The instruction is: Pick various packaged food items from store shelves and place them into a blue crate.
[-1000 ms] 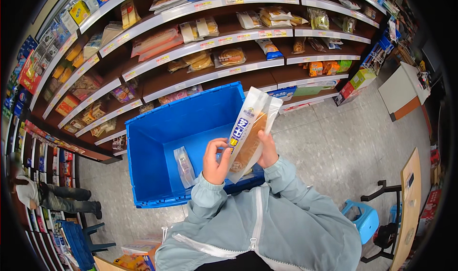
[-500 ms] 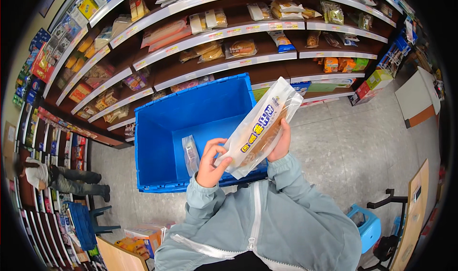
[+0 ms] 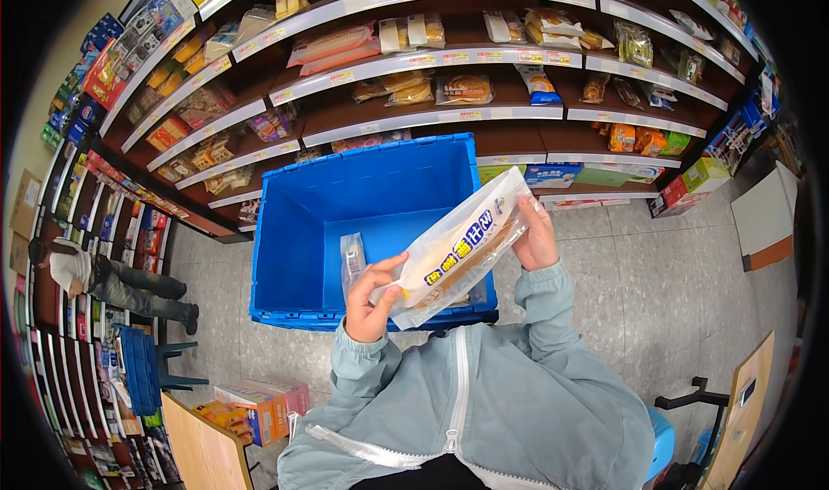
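I hold a long translucent white packet of brown bread (image 3: 458, 257) at a slant over a blue plastic crate (image 3: 298, 265). My left hand (image 3: 371, 300) is closed on its lower left end, and my right hand (image 3: 535, 235) grips its upper right end. Another slim wrapped packet (image 3: 352, 257) lies in the crate near its front. Whatever else is on the crate's floor under the held packet is mostly hidden.
Curved shelves (image 3: 397, 114) of packaged breads stand ahead. At left are a person (image 3: 129, 287) by a shelf and stacked blue crates (image 3: 138, 369). A wooden board (image 3: 203, 438) and boxes (image 3: 268, 408) are low left; another board (image 3: 738, 412) and a blue stool (image 3: 661, 442) are low right.
The packet has turned flatter, its top end swinging right and down with my right hand. My left hand has moved slightly left and still grips it.
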Tool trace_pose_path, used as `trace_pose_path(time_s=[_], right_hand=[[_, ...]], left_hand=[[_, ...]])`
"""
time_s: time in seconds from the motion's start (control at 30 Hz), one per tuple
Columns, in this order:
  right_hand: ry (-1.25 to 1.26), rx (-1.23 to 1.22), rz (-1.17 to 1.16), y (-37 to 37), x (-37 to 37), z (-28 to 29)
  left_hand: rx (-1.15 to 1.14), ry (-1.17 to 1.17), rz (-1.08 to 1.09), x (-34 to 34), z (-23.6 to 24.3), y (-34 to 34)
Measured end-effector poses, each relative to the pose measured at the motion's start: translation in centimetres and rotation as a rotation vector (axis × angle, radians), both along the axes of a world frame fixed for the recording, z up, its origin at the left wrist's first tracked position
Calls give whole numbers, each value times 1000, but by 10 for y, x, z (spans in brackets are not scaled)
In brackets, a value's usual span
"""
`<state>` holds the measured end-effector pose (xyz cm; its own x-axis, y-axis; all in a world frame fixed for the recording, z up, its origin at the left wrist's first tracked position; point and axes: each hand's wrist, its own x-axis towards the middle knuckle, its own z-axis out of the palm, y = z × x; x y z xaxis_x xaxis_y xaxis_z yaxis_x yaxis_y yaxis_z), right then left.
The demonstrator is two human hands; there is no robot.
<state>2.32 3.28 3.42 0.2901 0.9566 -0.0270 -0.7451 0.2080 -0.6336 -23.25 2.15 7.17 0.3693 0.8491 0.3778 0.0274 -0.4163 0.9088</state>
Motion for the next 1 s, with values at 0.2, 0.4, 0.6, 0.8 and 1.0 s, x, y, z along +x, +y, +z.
trace_pose_path(time_s=[0.2, 0.4, 0.6, 0.8, 1.0], right_hand=[[-429, -55, 238, -9, 31, -7], [-744, -40, 313, -15, 27, -5], [-672, -5, 271, -17, 18, -7], [-690, 22, 233, -16, 16, -18], [-770, 141, 225, -20, 18, -16]], left_hand=[[59, -17, -73, -13, 2, 8], [-65, -32, -148, -26, -6, 16], [-82, -137, -158, -37, -16, 26], [-77, 13, -195, -51, -15, 35], [-46, 214, -244, -54, -7, 40]])
